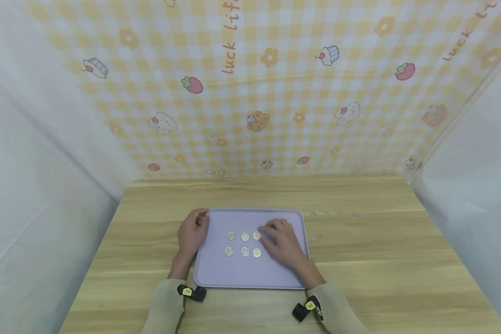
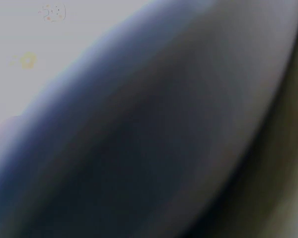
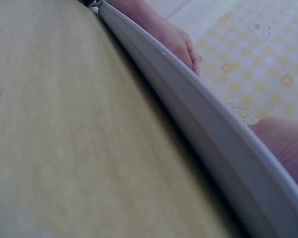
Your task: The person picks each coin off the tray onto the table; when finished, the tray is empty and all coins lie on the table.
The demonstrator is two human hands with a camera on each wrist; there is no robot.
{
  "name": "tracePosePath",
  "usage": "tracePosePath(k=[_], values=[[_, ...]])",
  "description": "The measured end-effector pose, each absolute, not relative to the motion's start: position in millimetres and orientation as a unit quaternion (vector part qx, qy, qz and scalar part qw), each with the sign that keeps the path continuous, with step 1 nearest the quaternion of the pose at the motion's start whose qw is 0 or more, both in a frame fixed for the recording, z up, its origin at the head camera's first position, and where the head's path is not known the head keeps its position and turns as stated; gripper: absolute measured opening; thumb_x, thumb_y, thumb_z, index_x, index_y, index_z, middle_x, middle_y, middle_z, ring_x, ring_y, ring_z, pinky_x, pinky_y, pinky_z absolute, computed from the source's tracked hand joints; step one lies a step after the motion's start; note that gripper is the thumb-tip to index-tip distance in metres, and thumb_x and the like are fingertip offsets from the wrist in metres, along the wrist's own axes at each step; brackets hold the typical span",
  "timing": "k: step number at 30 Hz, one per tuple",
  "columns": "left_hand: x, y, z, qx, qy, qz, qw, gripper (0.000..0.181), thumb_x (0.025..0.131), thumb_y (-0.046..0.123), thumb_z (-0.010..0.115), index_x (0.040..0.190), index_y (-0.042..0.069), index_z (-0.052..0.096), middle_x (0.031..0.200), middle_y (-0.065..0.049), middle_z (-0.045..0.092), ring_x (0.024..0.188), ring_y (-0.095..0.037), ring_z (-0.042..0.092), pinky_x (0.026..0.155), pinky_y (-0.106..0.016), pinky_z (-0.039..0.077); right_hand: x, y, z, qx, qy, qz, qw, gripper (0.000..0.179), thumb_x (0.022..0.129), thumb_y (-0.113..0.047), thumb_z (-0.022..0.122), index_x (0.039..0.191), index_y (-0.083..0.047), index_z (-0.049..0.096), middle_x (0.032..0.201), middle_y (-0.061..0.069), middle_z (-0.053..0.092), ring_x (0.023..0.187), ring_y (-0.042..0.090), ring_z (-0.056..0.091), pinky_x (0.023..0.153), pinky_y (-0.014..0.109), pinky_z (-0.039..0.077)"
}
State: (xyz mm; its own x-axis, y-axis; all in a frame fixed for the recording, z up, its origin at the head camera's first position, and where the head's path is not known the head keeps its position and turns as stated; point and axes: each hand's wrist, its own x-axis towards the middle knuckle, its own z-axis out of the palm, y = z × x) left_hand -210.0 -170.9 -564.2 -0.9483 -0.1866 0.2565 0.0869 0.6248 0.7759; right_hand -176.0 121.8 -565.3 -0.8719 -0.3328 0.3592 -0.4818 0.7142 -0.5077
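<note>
A lilac tray [image 1: 250, 278] carries several small round, shiny discs [image 1: 245, 252] with a ray-like pattern, set in two rows. My right hand [image 1: 285, 246] reaches in over the right side, its thumb and forefinger pinching the far-row right disc [image 1: 256, 235]. At the far left corner, my left hand [image 1: 191, 234] grips the tray's rim with curled fingers. In the right wrist view the tray wall [image 3: 203, 129] hides parts of both hands. A dark blurred shape fills most of the left wrist view.
A row of several clear discs [image 1: 327, 215] lies on the wooden table [image 1: 380, 260] right of the tray's far corner. A yellow checked cloth [image 1: 234, 139] hangs behind the table, with white sheets [image 1: 46, 162] at both sides.
</note>
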Motion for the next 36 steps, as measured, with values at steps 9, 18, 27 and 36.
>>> tracePosePath(k=[9,18,27,36], values=[[-209.6,-170.5,-564.1,0.033,-0.888,-0.432,0.156,0.021,0.095,0.021,0.065,0.114,0.014,0.071,0.073,-0.004,0.063,0.061,-0.016,0.053,0.058,-0.031,0.042,-174.7,123.3,-564.9,0.234,-0.916,0.295,0.138,0.024,0.088,-0.028,0.074,0.111,-0.021,0.075,0.11,-0.004,0.063,0.105,0.015,0.052,0.088,0.036,0.039],[-210.5,-171.2,-563.8,0.036,-0.887,-0.433,0.156,0.021,0.095,0.022,0.064,0.113,0.014,0.071,0.073,-0.005,0.064,0.062,-0.017,0.054,0.059,-0.032,0.041,-172.8,118.3,-565.5,0.245,-0.902,0.318,0.157,0.026,0.085,-0.027,0.075,0.11,-0.019,0.073,0.104,-0.005,0.064,0.1,0.014,0.053,0.085,0.035,0.038],[-210.4,-172.2,-563.4,0.035,-0.887,-0.432,0.16,0.021,0.095,0.021,0.065,0.113,0.014,0.072,0.072,-0.004,0.063,0.061,-0.016,0.053,0.057,-0.031,0.041,-172.7,116.3,-565.0,0.255,-0.909,0.301,0.137,0.028,0.087,-0.026,0.074,0.114,-0.017,0.073,0.106,-0.003,0.064,0.101,0.015,0.054,0.084,0.034,0.039],[-208.3,-170.5,-560.9,0.034,-0.887,-0.435,0.151,0.022,0.096,0.021,0.063,0.114,0.013,0.071,0.077,-0.005,0.068,0.064,-0.016,0.057,0.059,-0.031,0.044,-171.5,117.4,-567.0,0.222,-0.921,0.282,0.152,0.015,0.084,-0.024,0.073,0.098,-0.02,0.07,0.099,-0.005,0.061,0.097,0.015,0.052,0.082,0.033,0.039]])
